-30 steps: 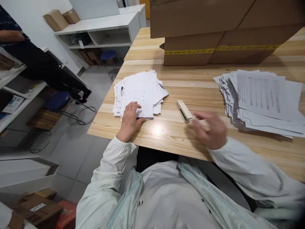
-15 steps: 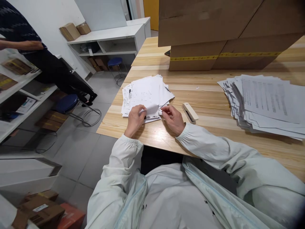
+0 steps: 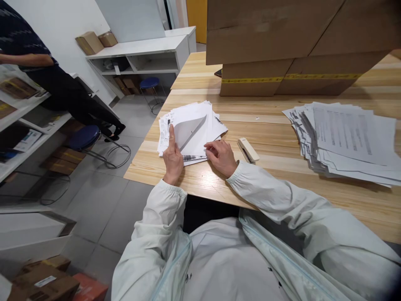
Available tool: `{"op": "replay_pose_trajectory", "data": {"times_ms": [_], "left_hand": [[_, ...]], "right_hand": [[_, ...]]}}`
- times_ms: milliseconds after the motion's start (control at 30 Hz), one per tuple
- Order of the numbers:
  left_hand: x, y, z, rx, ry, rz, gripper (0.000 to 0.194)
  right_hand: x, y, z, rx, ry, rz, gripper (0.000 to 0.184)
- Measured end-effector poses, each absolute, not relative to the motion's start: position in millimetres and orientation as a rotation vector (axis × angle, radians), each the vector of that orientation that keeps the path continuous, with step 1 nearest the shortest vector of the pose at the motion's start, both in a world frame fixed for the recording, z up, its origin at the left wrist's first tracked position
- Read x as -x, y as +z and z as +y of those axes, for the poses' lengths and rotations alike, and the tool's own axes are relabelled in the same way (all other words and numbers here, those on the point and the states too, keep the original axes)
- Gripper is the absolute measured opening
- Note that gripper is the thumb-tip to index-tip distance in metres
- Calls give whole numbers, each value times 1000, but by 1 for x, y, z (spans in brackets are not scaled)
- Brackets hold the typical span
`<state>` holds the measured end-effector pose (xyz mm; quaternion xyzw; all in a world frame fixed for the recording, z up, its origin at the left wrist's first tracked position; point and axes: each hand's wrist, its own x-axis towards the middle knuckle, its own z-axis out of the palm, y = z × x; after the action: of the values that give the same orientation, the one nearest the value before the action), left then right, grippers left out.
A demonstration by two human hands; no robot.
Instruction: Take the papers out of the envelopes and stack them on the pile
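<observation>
A loose pile of white papers (image 3: 200, 119) lies on the wooden table (image 3: 282, 129) in front of me. My left hand (image 3: 173, 156) grips the near left corner of the top sheet (image 3: 188, 133) and bends it up, its index finger pointing away along the sheet. My right hand (image 3: 221, 155) rests on the pile's near right edge, fingers curled against the papers. A cream stapler (image 3: 248, 150) lies on the table just right of my right hand, untouched.
A second, larger spread of printed papers (image 3: 351, 138) lies at the right. Big cardboard boxes (image 3: 291, 42) stand at the table's far side. Another person (image 3: 46, 83) is at the left by shelves, near blue stools (image 3: 82, 137). Boxes sit on the floor at lower left.
My right hand came away from the stapler to the left pile's edge. My left hand went from lying flat on the pile to lifting the top sheet's corner.
</observation>
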<state>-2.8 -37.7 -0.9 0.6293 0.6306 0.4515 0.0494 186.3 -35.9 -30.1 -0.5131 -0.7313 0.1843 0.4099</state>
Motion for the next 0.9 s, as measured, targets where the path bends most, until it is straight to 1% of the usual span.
{"op": "replay_pose_trajectory", "data": {"times_ms": [67, 100, 167, 233, 367, 500, 567, 900], "left_hand": [[7, -5, -36, -1991, 1380, 1916, 62], [9, -8, -35, -2019, 1356, 1909, 62], [14, -12, -34, -2062, 1246, 1871, 59], [17, -15, -34, -2097, 1100, 1771, 54], [14, -15, -39, -2101, 921, 1669, 42], [12, -11, -43, -2038, 829, 1723, 54], [12, -10, -43, -2022, 806, 1754, 54], [14, -7, -37, -2037, 801, 1848, 39]], "right_hand": [[-187, -31, -38, 1276, 502, -1875, 21], [-188, -31, -39, 1272, 519, -1891, 26], [-188, -31, -41, 1270, 536, -1919, 38], [-188, -31, -42, 1270, 532, -1943, 42], [-189, -32, -40, 1268, 546, -1945, 41], [-190, -33, -39, 1261, 581, -1908, 43], [-190, -34, -39, 1256, 590, -1885, 41], [-189, -32, -38, 1260, 616, -1850, 33]]}}
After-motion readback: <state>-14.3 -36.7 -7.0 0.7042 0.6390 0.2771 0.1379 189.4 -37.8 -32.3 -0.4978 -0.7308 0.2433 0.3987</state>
